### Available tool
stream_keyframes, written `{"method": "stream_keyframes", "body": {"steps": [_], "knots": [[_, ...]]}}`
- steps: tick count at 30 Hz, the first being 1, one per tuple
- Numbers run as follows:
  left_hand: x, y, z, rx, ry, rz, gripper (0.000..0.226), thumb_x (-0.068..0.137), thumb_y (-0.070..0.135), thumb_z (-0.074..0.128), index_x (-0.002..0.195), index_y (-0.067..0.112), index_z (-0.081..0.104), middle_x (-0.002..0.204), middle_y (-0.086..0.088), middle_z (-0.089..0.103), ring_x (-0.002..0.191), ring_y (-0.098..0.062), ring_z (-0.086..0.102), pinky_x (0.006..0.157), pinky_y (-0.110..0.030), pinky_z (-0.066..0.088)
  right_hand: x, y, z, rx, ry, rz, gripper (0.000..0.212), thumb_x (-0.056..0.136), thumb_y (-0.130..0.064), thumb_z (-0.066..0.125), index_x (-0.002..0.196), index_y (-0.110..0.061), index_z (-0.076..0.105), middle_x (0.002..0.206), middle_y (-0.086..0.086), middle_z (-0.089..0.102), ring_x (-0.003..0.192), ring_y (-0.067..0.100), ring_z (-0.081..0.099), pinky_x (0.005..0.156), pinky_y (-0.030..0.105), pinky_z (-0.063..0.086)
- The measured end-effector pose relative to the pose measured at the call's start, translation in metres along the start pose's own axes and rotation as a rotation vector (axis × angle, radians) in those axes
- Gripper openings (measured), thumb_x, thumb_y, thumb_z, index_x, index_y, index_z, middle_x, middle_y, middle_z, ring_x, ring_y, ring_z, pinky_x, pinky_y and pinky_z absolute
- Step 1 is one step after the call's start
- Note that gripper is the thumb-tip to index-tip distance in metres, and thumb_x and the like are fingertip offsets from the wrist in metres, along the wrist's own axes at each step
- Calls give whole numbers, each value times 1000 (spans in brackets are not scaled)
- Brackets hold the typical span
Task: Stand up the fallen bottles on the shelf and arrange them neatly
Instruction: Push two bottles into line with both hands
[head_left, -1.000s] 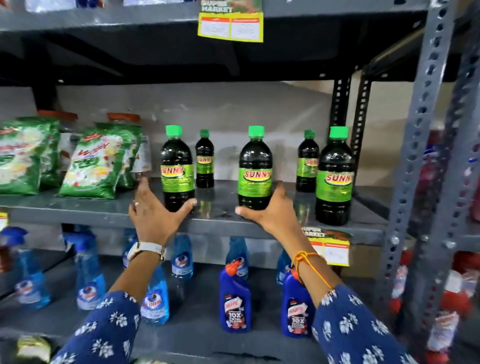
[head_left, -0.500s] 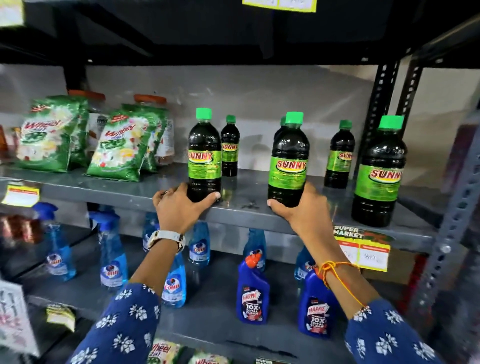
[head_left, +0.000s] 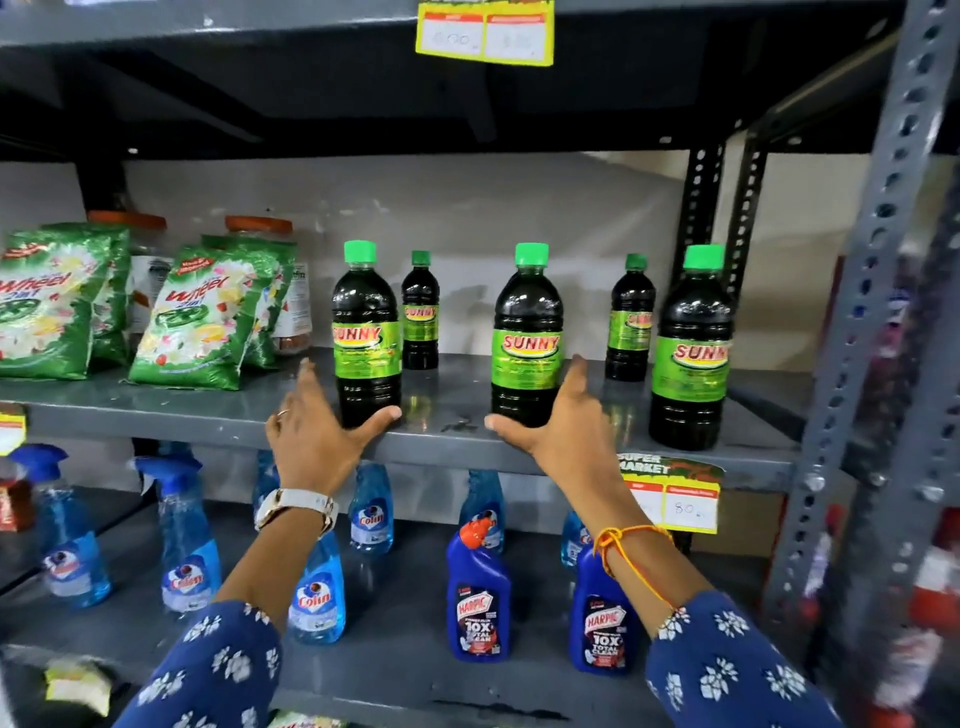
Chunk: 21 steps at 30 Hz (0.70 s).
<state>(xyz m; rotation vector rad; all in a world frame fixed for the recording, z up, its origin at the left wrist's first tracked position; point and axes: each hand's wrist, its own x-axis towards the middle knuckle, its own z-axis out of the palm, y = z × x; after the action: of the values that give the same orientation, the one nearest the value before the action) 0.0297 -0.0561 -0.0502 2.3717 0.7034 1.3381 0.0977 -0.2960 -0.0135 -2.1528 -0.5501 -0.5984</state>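
Note:
Five dark Sunny bottles with green caps stand upright on the grey middle shelf (head_left: 218, 415). Three large ones are in front: the left bottle (head_left: 367, 338), the middle bottle (head_left: 527, 343) and the right bottle (head_left: 691, 353). Two smaller ones stand behind, the rear left bottle (head_left: 420, 317) and the rear right bottle (head_left: 630, 322). My left hand (head_left: 317, 431) cups the base of the left bottle, thumb on its right side. The middle bottle's base sits in my right hand (head_left: 556, 426), thumb in front, fingers along the right.
Green Wheel detergent packs (head_left: 202, 317) and jars fill the shelf's left part. Blue Colin spray bottles (head_left: 182, 551) and Harpic bottles (head_left: 478, 603) stand on the shelf below. A perforated grey upright (head_left: 857, 364) bounds the right side. A yellow price tag (head_left: 670, 493) hangs at the shelf edge.
The view swung sideways and back. Both hands stay at the bases of the same two front bottles, which remain upright; the fingers look a little straighter now.

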Motion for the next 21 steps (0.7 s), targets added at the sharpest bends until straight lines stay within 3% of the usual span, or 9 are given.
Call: {"method": "stream_keyframes", "body": {"steps": [2,5,7,9,11,13,18,21], "knots": [[-7,6,-3,26,158,74,116,68,83,41,143,-2,21,144,-27,32,129,-41,32,102,-57,27,-9,4,-18,189,43,-54,113,64,-53,77,146,-10,13,137,16,48,126,29,48,100,38,43],[-24,35,-6,-105,422,266,98,79,72,42,136,-7,30,138,-31,37,127,-40,33,105,-49,30,-15,22,-64,210,407,-296,89,70,-48,72,138,-5,34,133,13,46,123,18,43,104,20,35],[-31,69,-6,-287,363,334,92,80,66,48,134,-7,33,135,-28,41,126,-37,36,106,-44,29,-7,42,-95,214,611,-309,81,71,-47,71,131,-3,39,127,13,47,117,17,44,101,21,36],[-36,104,0,-414,140,311,96,74,67,55,137,-3,33,136,-24,42,125,-35,39,105,-47,33,5,64,-111,258,532,-136,96,66,-56,72,137,-6,32,131,9,43,121,18,44,106,31,37],[-42,129,12,-430,-34,271,107,68,71,61,141,0,28,140,-20,40,126,-34,40,102,-47,36,10,82,-112,216,311,78,117,57,-66,73,143,-9,19,140,10,42,128,24,44,108,40,36],[-48,143,24,-353,-140,223,115,61,70,65,143,1,23,141,-19,40,124,-35,44,95,-47,40,8,92,-109,160,120,192,124,53,-64,77,146,-13,12,142,10,45,129,26,45,105,35,38],[-51,144,39,-107,-151,147,111,60,72,66,138,5,26,113,-22,62,98,-39,61,73,-46,48,8,93,-110,-6,-36,130,73,58,-45,85,119,-18,55,117,3,65,110,19,60,79,20,37],[-48,144,42,-57,-143,143,95,63,71,65,122,0,39,94,-24,66,86,-40,64,64,-42,46,4,92,-112,-14,-36,94,56,62,-42,83,111,-21,62,110,1,69,94,10,59,74,19,36]]}}
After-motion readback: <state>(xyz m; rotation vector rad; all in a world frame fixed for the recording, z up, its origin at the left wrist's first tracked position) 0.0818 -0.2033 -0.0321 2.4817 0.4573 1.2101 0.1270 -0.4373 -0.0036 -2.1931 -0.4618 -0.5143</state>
